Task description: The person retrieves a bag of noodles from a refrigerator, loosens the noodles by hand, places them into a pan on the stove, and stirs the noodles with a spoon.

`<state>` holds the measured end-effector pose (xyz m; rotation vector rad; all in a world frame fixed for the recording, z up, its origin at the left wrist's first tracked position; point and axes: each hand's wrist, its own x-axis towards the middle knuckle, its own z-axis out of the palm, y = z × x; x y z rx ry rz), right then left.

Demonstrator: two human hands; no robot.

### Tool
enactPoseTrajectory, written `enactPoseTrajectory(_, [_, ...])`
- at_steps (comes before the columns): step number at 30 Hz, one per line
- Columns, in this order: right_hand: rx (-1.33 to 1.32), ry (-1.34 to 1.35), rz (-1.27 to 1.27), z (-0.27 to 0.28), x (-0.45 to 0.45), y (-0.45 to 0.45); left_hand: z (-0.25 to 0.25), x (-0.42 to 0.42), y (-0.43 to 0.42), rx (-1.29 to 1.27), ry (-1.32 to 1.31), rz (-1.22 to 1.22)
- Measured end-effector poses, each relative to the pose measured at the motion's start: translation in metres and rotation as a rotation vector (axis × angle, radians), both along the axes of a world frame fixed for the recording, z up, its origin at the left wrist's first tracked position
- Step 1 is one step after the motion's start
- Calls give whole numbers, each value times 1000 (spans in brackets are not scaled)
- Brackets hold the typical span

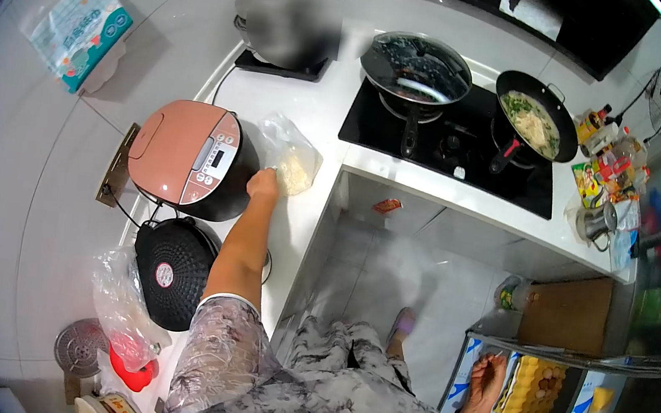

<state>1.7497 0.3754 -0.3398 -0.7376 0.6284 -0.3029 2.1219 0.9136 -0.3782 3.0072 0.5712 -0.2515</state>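
My left hand (263, 184) is closed at the near left edge of a clear plastic bag (293, 169) with pale food in it, on the white counter beside the pink rice cooker (178, 147). Its fingers look pressed together on the bag. Low on the right, my right hand (487, 379) hangs with its fingers loosely curled and apart, holding nothing, near the shelf with a yellow egg tray (528, 391).
A lidded pan (417, 71) and an open wok (532, 125) with food stand on the black stove (449, 147). Behind is a large pot (276, 21). A black round appliance (174, 269) lies at left; bottles (621, 154) crowd the right.
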Motion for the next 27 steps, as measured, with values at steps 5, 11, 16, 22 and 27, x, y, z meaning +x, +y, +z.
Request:
enactPoseTrajectory(5, [13, -21, 52, -4, 8, -5, -4, -10, 3, 0, -40, 4])
enactPoseTrajectory(11, [65, -92, 130, -7, 37, 0, 48, -47, -2, -137, -180, -44])
enactPoseTrajectory(16, [112, -128, 183, 3, 63, 13, 67, -83, 10, -160, -257, -59])
enactPoseTrajectory(22, [115, -137, 251, 4, 75, 19, 82, -97, 16, -189, -272, 25])
enactPoseTrajectory(27, [95, -168, 302, 7, 72, 20, 92, -117, 15, -200, -372, 74])
